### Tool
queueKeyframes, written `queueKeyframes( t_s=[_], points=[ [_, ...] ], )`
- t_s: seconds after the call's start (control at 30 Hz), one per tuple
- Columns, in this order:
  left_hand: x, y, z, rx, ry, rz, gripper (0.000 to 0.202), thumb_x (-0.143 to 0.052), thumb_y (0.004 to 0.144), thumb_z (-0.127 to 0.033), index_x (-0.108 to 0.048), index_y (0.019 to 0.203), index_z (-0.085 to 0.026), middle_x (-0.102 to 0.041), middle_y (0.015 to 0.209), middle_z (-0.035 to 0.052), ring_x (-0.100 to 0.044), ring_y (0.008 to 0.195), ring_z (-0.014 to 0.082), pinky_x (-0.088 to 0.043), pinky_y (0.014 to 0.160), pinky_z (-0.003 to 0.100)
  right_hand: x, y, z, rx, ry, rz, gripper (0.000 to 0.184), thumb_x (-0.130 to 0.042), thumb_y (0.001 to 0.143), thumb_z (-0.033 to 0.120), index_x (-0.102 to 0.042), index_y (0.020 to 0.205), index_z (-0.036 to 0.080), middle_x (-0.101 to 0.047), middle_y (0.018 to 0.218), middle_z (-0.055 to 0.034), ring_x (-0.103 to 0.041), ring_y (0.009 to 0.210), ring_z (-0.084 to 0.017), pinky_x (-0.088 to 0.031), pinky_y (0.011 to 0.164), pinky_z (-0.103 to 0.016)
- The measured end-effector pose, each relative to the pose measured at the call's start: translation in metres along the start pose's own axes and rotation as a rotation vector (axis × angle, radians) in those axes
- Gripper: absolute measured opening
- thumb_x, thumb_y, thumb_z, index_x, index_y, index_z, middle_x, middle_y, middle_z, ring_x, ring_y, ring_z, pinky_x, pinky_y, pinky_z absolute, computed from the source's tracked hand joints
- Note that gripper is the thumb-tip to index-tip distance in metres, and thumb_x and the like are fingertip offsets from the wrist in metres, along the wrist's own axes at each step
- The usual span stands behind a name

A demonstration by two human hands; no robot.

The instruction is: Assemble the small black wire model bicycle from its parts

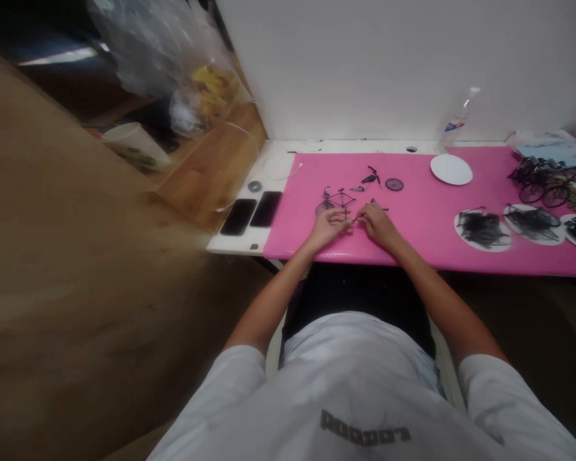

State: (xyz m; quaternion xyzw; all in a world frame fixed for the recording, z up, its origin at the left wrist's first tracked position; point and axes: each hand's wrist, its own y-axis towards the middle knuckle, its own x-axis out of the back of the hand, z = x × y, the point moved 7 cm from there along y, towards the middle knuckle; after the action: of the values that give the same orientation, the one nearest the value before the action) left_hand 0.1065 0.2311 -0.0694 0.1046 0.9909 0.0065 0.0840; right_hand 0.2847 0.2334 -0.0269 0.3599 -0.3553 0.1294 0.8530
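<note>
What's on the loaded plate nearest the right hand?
A tangled heap of thin black parts covers most of the plate, leaving white rim showing. The plate's middle and the heap's underside are hidden.

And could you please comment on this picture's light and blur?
In the head view, light is dim; the plastic bag looks smeared; the clear bottle is faint against the wall; black parts on plates merge into dark patches; detail between left hand and right hand is too soft to read.

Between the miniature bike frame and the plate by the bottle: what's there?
Head view: from the bike frame, small dark parts, then a loose wheel nearest the plate.
</note>
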Motion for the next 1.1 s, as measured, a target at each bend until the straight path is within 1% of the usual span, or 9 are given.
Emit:
queueKeyframes(
  t_s=[0.17, 0.3, 0.4, 0.5, 0.63, 0.83, 0.97, 1.1],
  points=[
    [-0.0005, -0.0027, -0.0033, -0.009, -0.007, -0.004, 0.068, -0.104, 0.074, -0.045, -0.074, 0.124, -0.010, -0.083, 0.096, 0.0137, -0.085, 0.080, 0.0236, -0.073, 0.086, 0.041, -0.0005, -0.0004, -0.0014, 0.000, 0.001, 0.004, 0.022, -0.047, 0.110, 0.030, -0.067, 0.101, 0.026, -0.073, 0.102, -0.0124, -0.064, 0.102, -0.033, -0.045, 0.117, -0.060],
    [-0.0011, -0.0041, -0.0042, -0.002, -0.020, 0.013, 0.069, -0.105, 0.073, -0.044, -0.074, 0.124, -0.011, -0.084, 0.096, 0.0127, -0.085, 0.082, 0.0225, -0.073, 0.088, 0.041, 0.0002, -0.0005, -0.0024, 0.001, 0.002, 0.003, 0.021, -0.048, 0.110, 0.031, -0.066, 0.101, 0.026, -0.073, 0.102, -0.0122, -0.063, 0.104, -0.033, -0.048, 0.113, -0.057],
    [-0.0012, -0.0044, -0.0049, -0.005, -0.027, 0.024, 0.069, -0.106, 0.071, -0.045, -0.074, 0.123, -0.011, -0.084, 0.099, 0.0135, -0.085, 0.082, 0.0223, -0.073, 0.088, 0.041, 0.0012, -0.0006, -0.0032, 0.005, 0.016, -0.015, 0.019, -0.051, 0.110, 0.032, -0.066, 0.101, 0.026, -0.073, 0.102, -0.0116, -0.064, 0.104, -0.032, -0.049, 0.112, -0.055],
    [-0.0016, -0.0041, -0.0051, -0.012, -0.024, 0.034, 0.069, -0.106, 0.071, -0.046, -0.075, 0.121, -0.010, -0.083, 0.101, 0.0148, -0.085, 0.082, 0.0227, -0.073, 0.088, 0.041, 0.0017, -0.0012, -0.0046, -0.010, 0.022, -0.032, 0.015, -0.053, 0.108, 0.030, -0.067, 0.103, 0.026, -0.074, 0.104, -0.0112, -0.064, 0.105, -0.032, -0.049, 0.114, -0.056],
    [-0.0018, -0.0035, -0.0051, -0.018, -0.009, 0.034, 0.064, -0.104, 0.074, -0.046, -0.076, 0.120, -0.010, -0.083, 0.101, 0.0143, -0.084, 0.082, 0.0221, -0.073, 0.091, 0.043, 0.0016, -0.0018, -0.0058, -0.035, 0.022, -0.025, 0.017, -0.053, 0.108, 0.029, -0.070, 0.108, 0.025, -0.076, 0.109, -0.0123, -0.064, 0.109, -0.033, -0.051, 0.112, -0.057],
    [-0.0026, -0.0038, -0.0046, -0.025, -0.003, 0.047, 0.060, -0.102, 0.077, -0.042, -0.076, 0.120, -0.009, -0.083, 0.101, 0.0146, -0.084, 0.082, 0.0218, -0.073, 0.091, 0.043, 0.0028, -0.0015, -0.0061, -0.019, 0.033, -0.025, 0.019, -0.053, 0.108, 0.030, -0.070, 0.102, 0.027, -0.075, 0.103, -0.0104, -0.064, 0.106, -0.032, -0.049, 0.115, -0.057],
    [-0.0024, -0.0030, -0.0043, -0.038, 0.005, 0.046, 0.060, -0.102, 0.076, -0.041, -0.076, 0.120, -0.008, -0.083, 0.101, 0.0151, -0.084, 0.081, 0.0209, -0.073, 0.089, 0.041, 0.0024, -0.0013, -0.0068, -0.018, 0.042, -0.033, 0.019, -0.053, 0.108, 0.031, -0.070, 0.100, 0.027, -0.075, 0.102, -0.0099, -0.064, 0.104, -0.032, -0.048, 0.118, -0.058],
    [-0.0031, -0.0023, -0.0040, -0.024, 0.009, 0.043, 0.060, -0.103, 0.075, -0.041, -0.077, 0.118, -0.008, -0.083, 0.102, 0.0153, -0.083, 0.081, 0.0212, -0.073, 0.090, 0.043, 0.0027, -0.0012, -0.0063, -0.012, 0.050, -0.041, 0.018, -0.054, 0.108, 0.030, -0.070, 0.100, 0.026, -0.075, 0.100, -0.0099, -0.064, 0.103, -0.032, -0.048, 0.116, -0.059]
  ],
)
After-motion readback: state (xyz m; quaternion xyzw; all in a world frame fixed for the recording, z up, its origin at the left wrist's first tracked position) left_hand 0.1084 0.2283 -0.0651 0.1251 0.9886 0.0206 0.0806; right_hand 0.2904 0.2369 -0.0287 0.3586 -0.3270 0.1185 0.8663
